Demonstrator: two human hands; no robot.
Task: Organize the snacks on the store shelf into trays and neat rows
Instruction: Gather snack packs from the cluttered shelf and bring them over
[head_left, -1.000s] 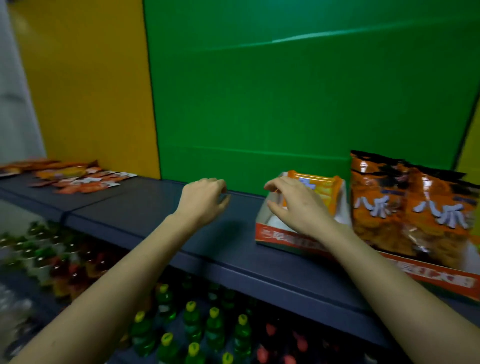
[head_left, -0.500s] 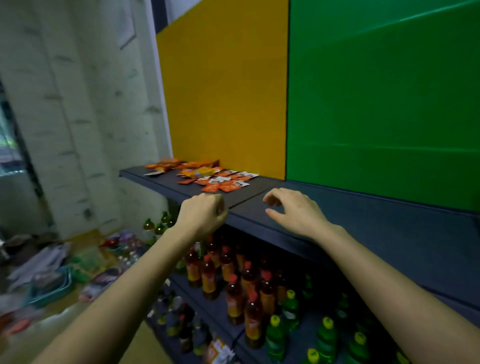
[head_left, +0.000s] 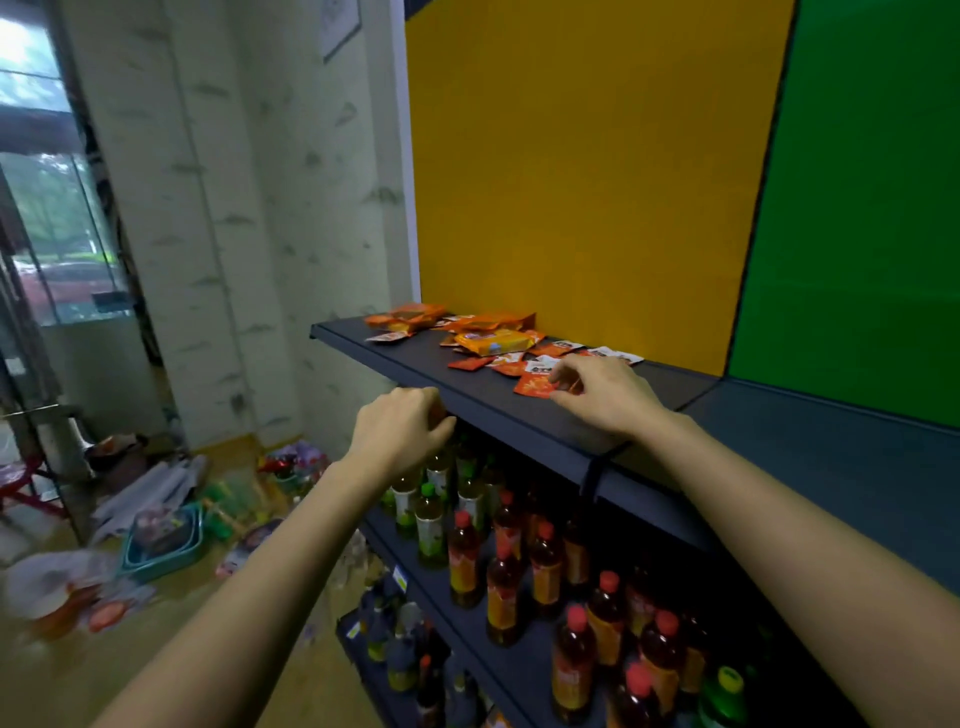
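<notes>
A person's two bare forearms reach up from the bottom of the frame toward a dark store shelf (head_left: 519, 410). On the racks beneath it stand rows of bottled drinks (head_left: 504, 582), amber ones with red caps nearest, paler ones with green caps further left. The left hand (head_left: 400, 431) hangs at the shelf's front edge with its fingers curled in loosely; nothing can be seen in its grasp, and whether it touches the edge cannot be told. The right hand (head_left: 605, 395) rests over the shelf top, its fingers (head_left: 563, 375) bent and pinching at the edge of a small red-orange snack packet (head_left: 535, 385) that lies flat on the board. Just beyond that packet, more small red and white sachets (head_left: 511, 364) are scattered loosely along the shelf, none in rows. Behind them lies a larger yellow-orange snack bag (head_left: 496, 340), and further back, near the shelf's far left end, sit a few more orange bags (head_left: 410, 316) in an untidy heap. A yellow panel (head_left: 587, 171) backs this part of the shelf, with a green panel (head_left: 857, 208) to its right. Off to the left, the floor (head_left: 249, 519) is strewn with wrappers, packets and a teal basket (head_left: 163, 543), in front of a pale wall and a glass window.
</notes>
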